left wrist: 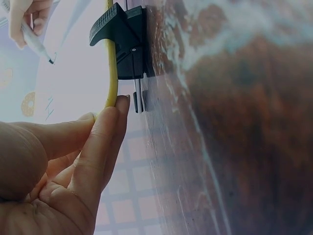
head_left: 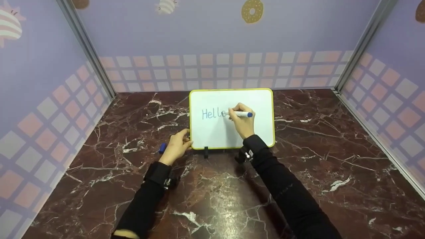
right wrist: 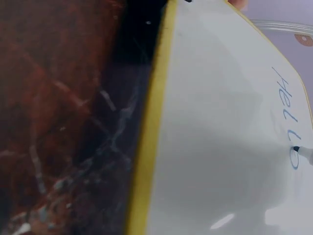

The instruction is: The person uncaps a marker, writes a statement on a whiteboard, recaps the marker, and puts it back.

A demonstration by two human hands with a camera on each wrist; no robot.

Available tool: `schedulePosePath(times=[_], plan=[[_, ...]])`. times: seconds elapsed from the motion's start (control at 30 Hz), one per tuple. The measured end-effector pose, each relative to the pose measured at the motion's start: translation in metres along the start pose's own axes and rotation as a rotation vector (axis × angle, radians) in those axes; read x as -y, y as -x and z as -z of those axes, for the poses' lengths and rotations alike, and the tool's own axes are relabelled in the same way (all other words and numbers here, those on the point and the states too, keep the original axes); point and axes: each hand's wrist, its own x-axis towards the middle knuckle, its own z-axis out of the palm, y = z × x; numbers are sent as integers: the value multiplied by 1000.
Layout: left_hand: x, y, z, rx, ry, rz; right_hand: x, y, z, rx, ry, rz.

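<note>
Marker (head_left: 244, 114) sits pinched in right hand (head_left: 245, 124), tip (right wrist: 296, 149) left of it at the "o" (right wrist: 294, 168) on the board (head_left: 212, 136); left hand (head_left: 176, 146) pinches the board's edge. Best: firm brace, light even strokes.

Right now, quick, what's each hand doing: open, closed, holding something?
Left hand: closed, pinching the yellow edge of the whiteboard.
Right hand: closed, holding a marker.

I see purple walls (head_left: 212, 36) with pink and white squares (head_left: 239, 71) low down. A brown donut picture (head_left: 246, 12) sits at the top, right of middle. The dark red table (head_left: 332, 142) has white squiggles (head_left: 338, 183) and a bright shine (head_left: 229, 199), bottom middle.
</note>
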Motion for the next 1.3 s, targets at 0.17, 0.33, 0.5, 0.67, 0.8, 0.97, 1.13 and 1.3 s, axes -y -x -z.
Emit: schedulePosePath(times=[0.17, 0.33, 0.5, 0.67, 0.8, 0.97, 1.13, 1.3], plan=[[0, 0, -1, 3, -12, 2, 8, -1, 4, -30, -12, -5], [1, -1, 0, 3, -31, 8, 6, -1, 14, -66, -28, -30], [1, 0, -1, 5, -19, 7, 1, -3, 21, -88, -11, -45], [0, 1, 0, 17, -5, 8, -3, -5, 25, -108, 1, -76], [0, 0, 0, 23, 10, 0, -5, -7, 27, -120, 10, -88], [1, 1, -1, 29, 9, 3, -8, -6, 28, -105, 13, -85], [0, 1, -1, 29, 2, 12, -8, -7, 30, -78, 30, -68], [-1, -1, -1, 22, -1, 12, -3, -6, 35, -63, 66, -32]])
